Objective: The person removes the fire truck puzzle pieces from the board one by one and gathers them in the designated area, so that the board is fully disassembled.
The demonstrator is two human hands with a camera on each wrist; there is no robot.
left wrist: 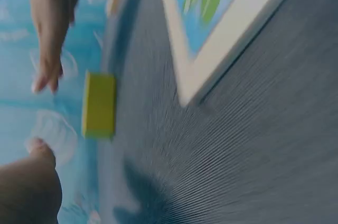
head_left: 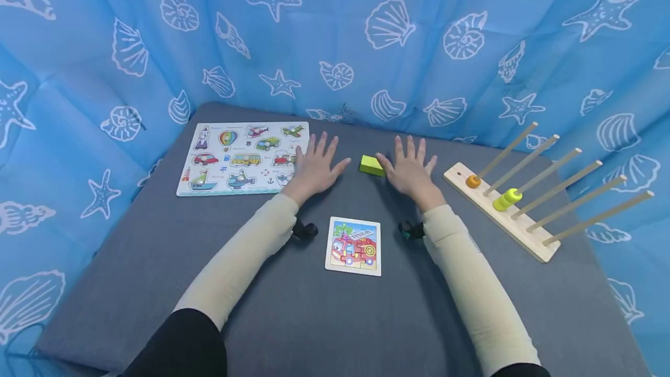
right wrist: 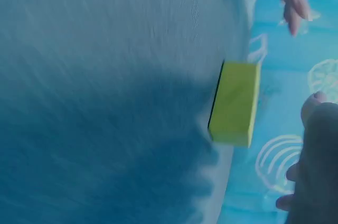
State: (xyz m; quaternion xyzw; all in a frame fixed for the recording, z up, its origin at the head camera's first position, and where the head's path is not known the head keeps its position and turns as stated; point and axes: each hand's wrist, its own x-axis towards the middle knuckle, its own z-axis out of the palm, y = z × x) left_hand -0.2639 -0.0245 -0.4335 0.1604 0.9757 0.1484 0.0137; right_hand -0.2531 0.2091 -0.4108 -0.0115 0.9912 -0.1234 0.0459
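Note:
Fingers spread, my left hand (head_left: 315, 169) is raised over the table by the right edge of a white picture puzzle board (head_left: 230, 159) of vehicles. My right hand (head_left: 409, 172) is spread in the same way, palm down, just right of a yellow-green block (head_left: 371, 165). That block (left wrist: 99, 105) also shows in the left wrist view, and the right wrist view has the block (right wrist: 235, 103) lying apart from the fingers. Neither hand holds anything. Nearer me, between the forearms, lies a small framed jigsaw (head_left: 353, 246) of a red fire truck.
At the right stands a wooden peg rack (head_left: 502, 214) with several tall slanting dowels. An orange bead (head_left: 473, 181) and yellow rings (head_left: 506, 199) sit on two of them. A blue seashell curtain (head_left: 335, 34) hangs behind the grey table (head_left: 293, 319).

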